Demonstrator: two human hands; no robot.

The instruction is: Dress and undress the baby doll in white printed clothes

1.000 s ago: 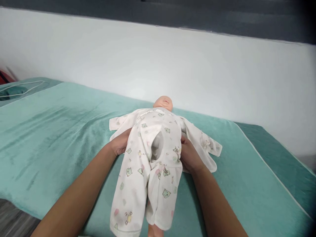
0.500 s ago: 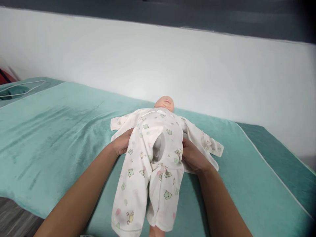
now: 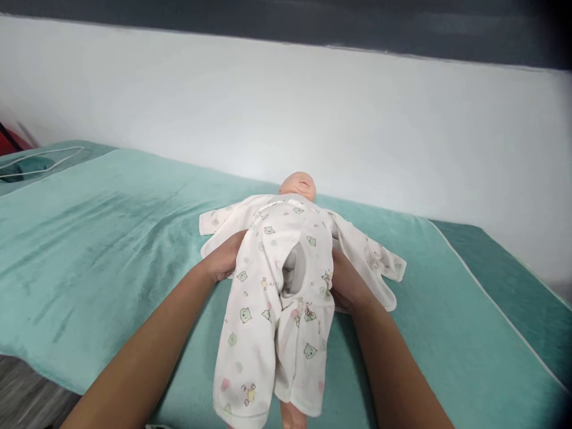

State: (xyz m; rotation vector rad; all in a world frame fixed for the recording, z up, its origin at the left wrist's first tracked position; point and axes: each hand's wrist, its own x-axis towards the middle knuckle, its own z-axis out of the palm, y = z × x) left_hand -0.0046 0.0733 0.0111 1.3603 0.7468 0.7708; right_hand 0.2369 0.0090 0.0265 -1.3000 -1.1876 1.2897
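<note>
A baby doll point(image 3: 298, 183) lies on its back on a teal blanket point(image 3: 111, 238) that covers the surface, its head towards a white wall point(image 3: 313, 119). It wears a white romper point(image 3: 263, 280) printed with small bears.

The person's left hand point(image 3: 226, 259) is cupped against one side of the doll's waist and the right hand point(image 3: 348, 286) against the other. On both hands the fingertips slip under the cloth, so it cannot be told how tightly they close.

Compared with a second ago, both hands have edged a little further up the doll's sides. The romper legs have swung slightly to the right, and the grey gap point(image 3: 292, 271) at the front of the romper gapes wider. One bare foot point(image 3: 292, 417) now shows a bit more below the hem. This suggests the doll's lower body is being shifted while its head and spread sleeves stay put.

A white cord point(image 3: 40, 170) lies at the far left.
</note>
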